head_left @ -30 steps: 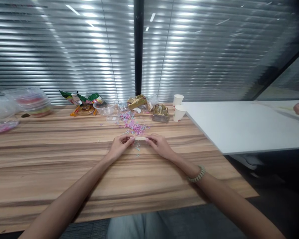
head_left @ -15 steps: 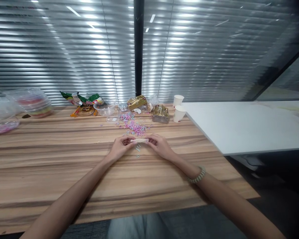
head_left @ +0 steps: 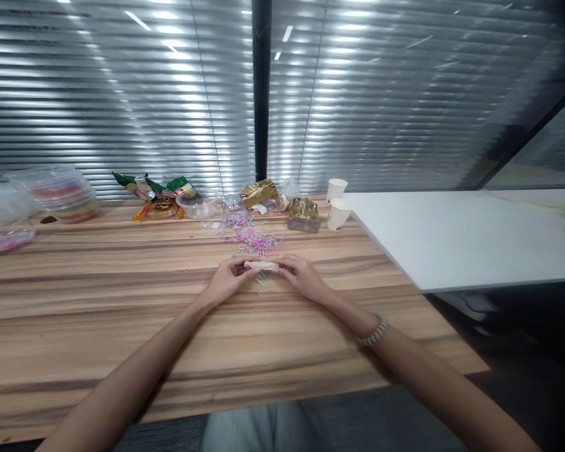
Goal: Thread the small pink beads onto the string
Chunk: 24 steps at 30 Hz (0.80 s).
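Note:
A small, pale, elongated piece (head_left: 261, 265) is held level between both hands over the middle of the wooden table (head_left: 122, 326); what it is made of is too small to tell. My left hand (head_left: 226, 280) pinches its left end between thumb and fingers. At its right end, my right hand (head_left: 301, 276) closes in the same way, with a beaded bracelet on that wrist. Just beyond the fingers lies a loose pile of small pink and purple pieces (head_left: 257, 241). A few pale green ones (head_left: 260, 294) rest below the hands.
Along the back stand a clear bowl (head_left: 198, 204), green snack bags (head_left: 169, 187), gold wrappers (head_left: 304, 215) and two paper cups (head_left: 339, 215). Stacked plastic containers (head_left: 61, 194) are at the far left. A white table (head_left: 475, 238) adjoins on the right.
The pale piece has turned slightly between my fingers and shows a little more of its left end. Both hands have barely moved.

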Motion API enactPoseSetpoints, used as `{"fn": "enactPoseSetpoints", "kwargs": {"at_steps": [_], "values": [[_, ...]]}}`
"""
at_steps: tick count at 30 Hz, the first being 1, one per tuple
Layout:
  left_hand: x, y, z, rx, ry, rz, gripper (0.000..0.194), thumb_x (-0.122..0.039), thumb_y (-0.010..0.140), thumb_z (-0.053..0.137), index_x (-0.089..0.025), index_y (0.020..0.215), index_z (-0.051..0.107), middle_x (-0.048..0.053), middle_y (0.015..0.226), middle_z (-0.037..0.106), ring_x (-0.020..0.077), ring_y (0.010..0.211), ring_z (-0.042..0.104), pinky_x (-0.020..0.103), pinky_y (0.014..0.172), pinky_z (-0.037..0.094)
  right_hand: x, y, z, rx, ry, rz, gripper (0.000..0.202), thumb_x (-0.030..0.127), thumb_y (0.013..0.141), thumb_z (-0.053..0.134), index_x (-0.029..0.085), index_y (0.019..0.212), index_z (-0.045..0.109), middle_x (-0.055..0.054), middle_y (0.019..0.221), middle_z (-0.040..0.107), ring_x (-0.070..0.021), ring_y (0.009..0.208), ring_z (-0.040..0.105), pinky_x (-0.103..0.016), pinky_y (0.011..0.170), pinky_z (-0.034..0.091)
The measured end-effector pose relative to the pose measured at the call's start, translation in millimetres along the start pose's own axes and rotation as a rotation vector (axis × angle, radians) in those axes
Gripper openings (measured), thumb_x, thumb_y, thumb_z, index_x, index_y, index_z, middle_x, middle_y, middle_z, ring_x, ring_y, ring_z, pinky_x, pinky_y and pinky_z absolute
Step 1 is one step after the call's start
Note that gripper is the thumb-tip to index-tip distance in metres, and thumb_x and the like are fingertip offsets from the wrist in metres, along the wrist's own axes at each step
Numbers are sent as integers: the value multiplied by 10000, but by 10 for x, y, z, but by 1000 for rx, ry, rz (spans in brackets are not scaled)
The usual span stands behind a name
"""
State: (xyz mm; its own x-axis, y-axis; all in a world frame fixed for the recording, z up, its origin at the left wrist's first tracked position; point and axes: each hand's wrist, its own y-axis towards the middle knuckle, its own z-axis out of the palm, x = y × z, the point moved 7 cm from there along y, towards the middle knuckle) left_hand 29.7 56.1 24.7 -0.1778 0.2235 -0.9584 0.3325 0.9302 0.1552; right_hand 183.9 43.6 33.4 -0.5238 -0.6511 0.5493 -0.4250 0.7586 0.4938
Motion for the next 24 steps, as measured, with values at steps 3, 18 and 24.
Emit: {"fn": "enactPoseSetpoints", "kwargs": {"at_steps": [3,18,24], "values": [[-25,-12,-4,0,21,7,357,-390,689,651,-150,953,663,94,1026,672,220,907,616,352,826,476,14,-13,26,17,-47,-54,184,211,867,516,183,983,655,-70,909,684,-182,832,600,-318,769,445],[37,11,-16,2,118,52,289,-354,678,670,-160,891,689,87,951,693,209,841,628,311,750,482,75,-57,42,33,-177,-152,202,179,879,470,171,989,640,-87,914,687,-187,807,627,-310,726,476],[39,9,-18,-10,109,36,309,-376,675,665,-156,891,685,91,966,688,209,841,630,317,753,491,74,-49,33,30,-132,-118,201,236,887,476,185,981,648,-78,916,688,-181,808,623,-311,742,471]]}}
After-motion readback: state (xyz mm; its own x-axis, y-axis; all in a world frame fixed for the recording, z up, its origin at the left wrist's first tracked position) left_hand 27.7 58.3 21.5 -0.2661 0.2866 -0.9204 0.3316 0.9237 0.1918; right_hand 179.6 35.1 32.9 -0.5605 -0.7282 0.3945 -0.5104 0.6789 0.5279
